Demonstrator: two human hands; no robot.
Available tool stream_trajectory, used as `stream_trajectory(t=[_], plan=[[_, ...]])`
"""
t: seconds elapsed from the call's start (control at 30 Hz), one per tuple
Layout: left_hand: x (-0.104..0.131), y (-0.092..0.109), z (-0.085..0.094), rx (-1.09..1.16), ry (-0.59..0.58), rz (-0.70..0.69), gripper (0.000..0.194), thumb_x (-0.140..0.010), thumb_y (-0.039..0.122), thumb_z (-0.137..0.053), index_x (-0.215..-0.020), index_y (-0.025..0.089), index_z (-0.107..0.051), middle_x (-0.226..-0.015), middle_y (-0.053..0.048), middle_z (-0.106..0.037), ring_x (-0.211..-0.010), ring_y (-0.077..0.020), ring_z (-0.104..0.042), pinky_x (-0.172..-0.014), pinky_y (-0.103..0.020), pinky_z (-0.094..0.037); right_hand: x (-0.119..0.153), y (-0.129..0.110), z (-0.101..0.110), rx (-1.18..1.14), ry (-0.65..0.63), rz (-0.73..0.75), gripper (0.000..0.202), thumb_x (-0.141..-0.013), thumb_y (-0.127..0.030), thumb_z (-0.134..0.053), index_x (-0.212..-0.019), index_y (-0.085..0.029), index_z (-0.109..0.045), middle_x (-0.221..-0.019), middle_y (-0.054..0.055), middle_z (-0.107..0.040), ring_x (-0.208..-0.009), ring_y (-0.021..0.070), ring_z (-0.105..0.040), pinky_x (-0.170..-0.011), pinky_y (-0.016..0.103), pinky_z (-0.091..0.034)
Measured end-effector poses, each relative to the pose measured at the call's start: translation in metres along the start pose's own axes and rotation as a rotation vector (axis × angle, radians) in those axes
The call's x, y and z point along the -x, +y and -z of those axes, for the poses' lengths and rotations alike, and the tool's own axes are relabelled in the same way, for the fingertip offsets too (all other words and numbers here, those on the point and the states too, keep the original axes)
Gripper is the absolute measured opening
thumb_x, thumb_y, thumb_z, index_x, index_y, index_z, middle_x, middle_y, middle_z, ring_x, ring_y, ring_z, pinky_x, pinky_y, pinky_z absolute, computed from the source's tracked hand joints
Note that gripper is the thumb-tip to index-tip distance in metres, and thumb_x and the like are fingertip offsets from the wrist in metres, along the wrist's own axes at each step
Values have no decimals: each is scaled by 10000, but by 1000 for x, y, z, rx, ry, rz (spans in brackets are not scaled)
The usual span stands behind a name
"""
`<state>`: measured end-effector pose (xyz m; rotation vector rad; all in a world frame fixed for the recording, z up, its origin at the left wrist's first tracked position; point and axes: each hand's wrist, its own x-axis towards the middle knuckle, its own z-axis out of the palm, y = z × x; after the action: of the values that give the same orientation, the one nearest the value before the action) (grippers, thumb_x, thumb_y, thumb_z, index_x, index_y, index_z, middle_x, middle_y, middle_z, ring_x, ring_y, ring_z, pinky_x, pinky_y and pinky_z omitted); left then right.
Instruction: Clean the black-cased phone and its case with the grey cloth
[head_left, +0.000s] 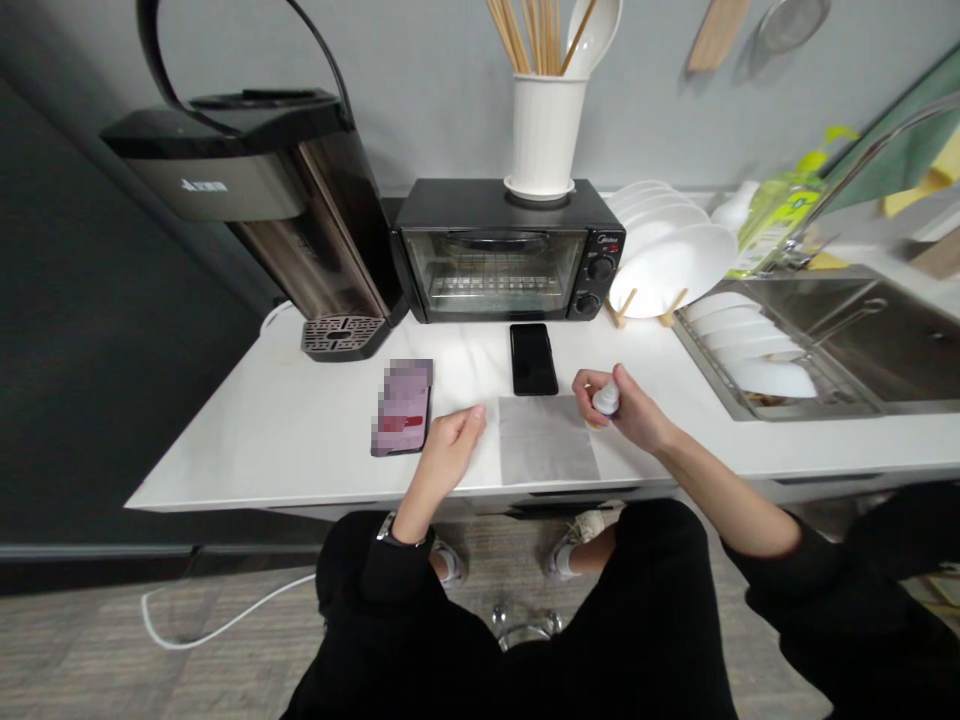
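My right hand [626, 408] is wrapped round a small spray bottle [606, 398] with a pale, clear-looking cap, just above the right edge of a grey cloth [547, 445]. Most of the bottle's body is hidden by the fingers. The cloth lies flat and square near the counter's front edge. Left of it, my left hand [452, 445] rests loosely closed at the counter, thumb on top, with nothing seen in it. A black phone [533, 360] lies face up just behind the cloth. Another phone [403, 408] with a lit, blurred screen lies beyond my left hand.
A toaster oven [495, 275] stands at the back, a white utensil holder [549, 135] on top. To its left is a tall water dispenser [322, 250]. White plates [675, 265] stand in a rack at right, by the sink [862, 410] and a soap bottle [780, 215].
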<state>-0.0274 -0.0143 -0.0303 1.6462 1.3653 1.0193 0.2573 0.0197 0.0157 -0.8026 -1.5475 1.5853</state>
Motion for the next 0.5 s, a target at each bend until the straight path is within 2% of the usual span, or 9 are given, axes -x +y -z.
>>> stream_trajectory(t=[0.1, 0.17, 0.33, 0.43, 0.5], plan=[[1, 1, 0, -1, 1, -2, 593, -1026, 657, -392, -627, 219, -418, -574, 39, -412, -574, -132, -405, -602, -299, -297, -7, 2, 4, 71, -53, -14, 561, -994, -752, -349, -911, -235, -551, -480, -83, -418, -454, 137, -277, -523, 295, -248], [1, 1, 0, 3, -2, -4, 594, -1027, 658, -391, -627, 218, -416, -572, 40, -410, -573, -131, -405, -602, -298, -298, -11, -1, 6, 195, -94, -28, 541, -995, -742, -373, -948, -232, -548, -498, -90, -426, -460, 134, -297, -527, 289, -265], [2, 0, 0, 16, -6, -9, 594, -1030, 658, -397, -635, 216, -429, -569, 41, -415, -571, -131, -407, -599, -296, -299, -15, -4, 3, 822, -67, -105, 392, -969, -634, -545, -975, -243, -580, -707, -24, -637, -617, 178, -570, -644, 299, -388], [1, -1, -1, 22, -5, -9, 586, -1034, 648, -401, -640, 216, -432, -567, 42, -415, -569, -130, -406, -597, -296, -298, -18, 4, -4, 1236, -73, -127, 282, -955, -517, -582, -1052, -252, -594, -804, 13, -738, -715, 235, -676, -681, 310, -391], [1, -2, -1, 31, -5, -13, 579, -1038, 638, -405, -642, 216, -430, -571, 43, -413, -569, -129, -402, -595, -297, -294, -19, 10, -6, 1393, -91, -122, 255, -943, -454, -592, -1085, -242, -596, -827, 39, -763, -740, 267, -701, -678, 317, -372]])
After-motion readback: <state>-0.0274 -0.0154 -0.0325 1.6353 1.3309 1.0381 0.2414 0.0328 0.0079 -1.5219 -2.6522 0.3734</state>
